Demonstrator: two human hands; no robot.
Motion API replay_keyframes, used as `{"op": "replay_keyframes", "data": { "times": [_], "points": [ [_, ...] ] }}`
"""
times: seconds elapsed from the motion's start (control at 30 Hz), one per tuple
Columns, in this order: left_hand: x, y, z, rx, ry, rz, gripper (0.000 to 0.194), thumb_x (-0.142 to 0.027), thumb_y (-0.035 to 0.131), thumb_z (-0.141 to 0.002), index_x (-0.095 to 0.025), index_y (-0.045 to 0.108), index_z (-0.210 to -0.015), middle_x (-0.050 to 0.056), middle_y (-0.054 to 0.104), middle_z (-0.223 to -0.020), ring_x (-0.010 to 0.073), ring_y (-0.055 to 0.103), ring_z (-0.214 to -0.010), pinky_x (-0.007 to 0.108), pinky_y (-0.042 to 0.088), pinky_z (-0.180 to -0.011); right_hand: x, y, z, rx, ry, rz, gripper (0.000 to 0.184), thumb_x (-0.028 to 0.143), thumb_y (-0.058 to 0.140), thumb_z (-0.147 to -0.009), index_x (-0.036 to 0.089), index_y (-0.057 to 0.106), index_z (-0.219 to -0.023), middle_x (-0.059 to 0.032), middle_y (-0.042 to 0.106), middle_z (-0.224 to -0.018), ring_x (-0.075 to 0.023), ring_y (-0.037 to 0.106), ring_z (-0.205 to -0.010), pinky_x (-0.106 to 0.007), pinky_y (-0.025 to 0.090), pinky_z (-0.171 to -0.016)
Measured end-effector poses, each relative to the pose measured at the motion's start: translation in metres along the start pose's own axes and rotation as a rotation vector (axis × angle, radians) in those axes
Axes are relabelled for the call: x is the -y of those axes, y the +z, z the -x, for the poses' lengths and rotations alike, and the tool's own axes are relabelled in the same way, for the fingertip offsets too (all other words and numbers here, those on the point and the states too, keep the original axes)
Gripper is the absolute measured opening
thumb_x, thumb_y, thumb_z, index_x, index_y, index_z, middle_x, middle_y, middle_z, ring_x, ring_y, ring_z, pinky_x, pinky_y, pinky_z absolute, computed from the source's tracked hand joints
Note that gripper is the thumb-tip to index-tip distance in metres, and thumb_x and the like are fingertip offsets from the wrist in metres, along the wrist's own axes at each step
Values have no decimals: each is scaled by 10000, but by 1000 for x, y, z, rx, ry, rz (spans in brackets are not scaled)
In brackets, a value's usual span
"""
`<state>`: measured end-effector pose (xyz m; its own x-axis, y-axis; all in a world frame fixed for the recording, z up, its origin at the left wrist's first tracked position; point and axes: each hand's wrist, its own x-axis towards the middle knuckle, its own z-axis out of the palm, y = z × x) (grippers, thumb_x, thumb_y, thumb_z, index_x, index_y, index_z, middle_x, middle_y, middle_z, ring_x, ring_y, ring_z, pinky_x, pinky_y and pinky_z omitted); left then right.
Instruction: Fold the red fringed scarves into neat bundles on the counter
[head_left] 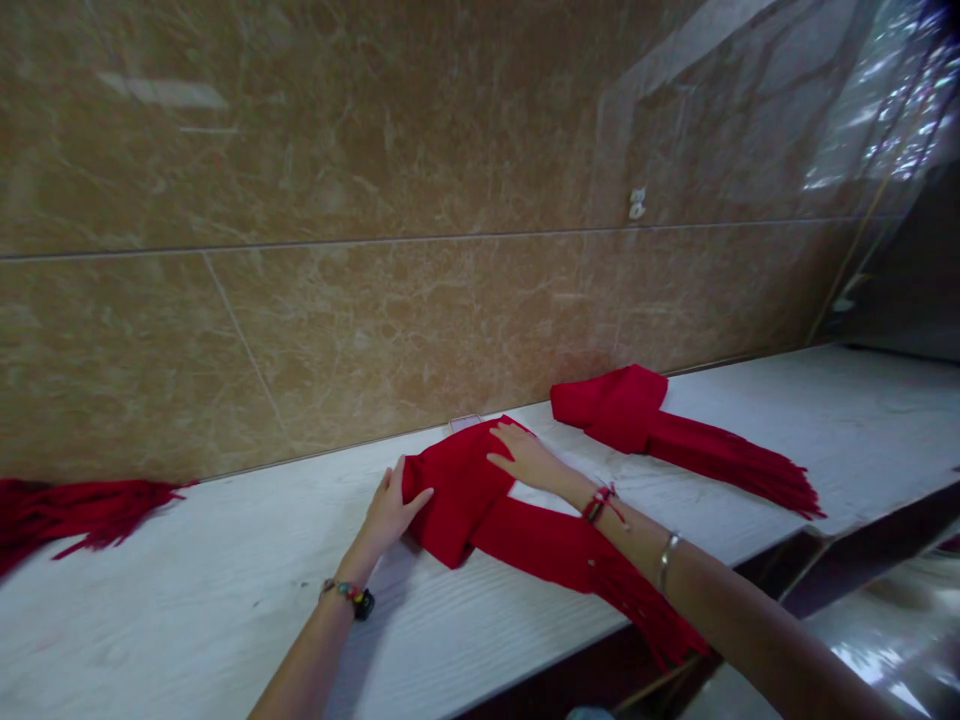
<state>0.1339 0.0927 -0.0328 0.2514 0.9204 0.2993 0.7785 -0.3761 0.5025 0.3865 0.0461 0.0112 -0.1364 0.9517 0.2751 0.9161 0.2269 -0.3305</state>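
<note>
A red fringed scarf [457, 490], folded and wrapped at one end, lies on the white tabletop [247, 590]. My left hand [390, 510] rests against its left edge, thumb and fingers apart. Across its upper right part my right hand [525, 455] lies flat with the fingers spread. The scarf's tail runs to the right under my right forearm, and its fringe hangs over the front edge of the table. Farther right, a second red scarf [615, 405] folded the same way lies close to the wall with its fringe stretched out.
More red fringed cloth [82, 510] lies at the far left. Behind the table stands a brown marbled tile wall [420, 310]. A small clear flat item [465, 424] shows behind the nearer scarf. A dark object [900, 280] stands at the table's far right end.
</note>
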Motion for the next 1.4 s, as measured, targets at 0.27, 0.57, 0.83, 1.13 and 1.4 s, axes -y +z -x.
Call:
{"op": "replay_keyframes", "data": {
  "times": [0.27, 0.57, 0.83, 1.13, 1.4],
  "points": [
    [7, -4, -49, 41, -284, 456, 245, -274, 567, -719, -114, 602, -901, 89, 679, -844, 186, 628, -780, 278, 478, -689, -61, 17, -79, -25, 356, -68, 265, 259, 485, -802, 67, 628, -916, -160, 658, -889, -234, 603, -859, -261, 433, -688],
    [16, 6, -38, -150, -374, 412, 313, -172, 480, -757, -147, 487, -1069, 55, 629, -830, 171, 613, -763, 311, 490, -684, -84, 42, -80, -140, 336, -114, 295, 179, 480, -789, 64, 560, -1049, -145, 616, -999, -208, 569, -933, -296, 420, -795],
    [-6, 10, -19, 3, 270, -235, 359, -250, 365, -859, -208, 466, -1201, 75, 393, -1328, 216, 337, -1228, 386, 292, -1006, 5, 24, -45, -3, -528, -122, 350, 286, 448, -842, 154, 499, -1162, -99, 539, -1153, -174, 460, -1083, -320, 346, -938],
    [-14, -4, -11, 254, 17, -531, 418, -375, 244, -893, -273, 394, -1270, 36, 299, -1396, 245, 246, -1280, 542, 205, -997, 22, 50, -2, 55, -551, 123, 425, 347, 392, -868, 104, 459, -1210, -138, 524, -1125, -221, 445, -1081, -412, 275, -994],
    [-16, -6, -7, 312, -211, -504, 516, -460, 232, -867, -277, 239, -1350, 109, 220, -1419, 300, 177, -1293, 545, 190, -989, 20, 51, 9, 79, -545, 104, 450, 322, 348, -877, 121, 370, -1279, -132, 476, -1211, -219, 380, -1158, -437, 238, -1021]
  ]
}}
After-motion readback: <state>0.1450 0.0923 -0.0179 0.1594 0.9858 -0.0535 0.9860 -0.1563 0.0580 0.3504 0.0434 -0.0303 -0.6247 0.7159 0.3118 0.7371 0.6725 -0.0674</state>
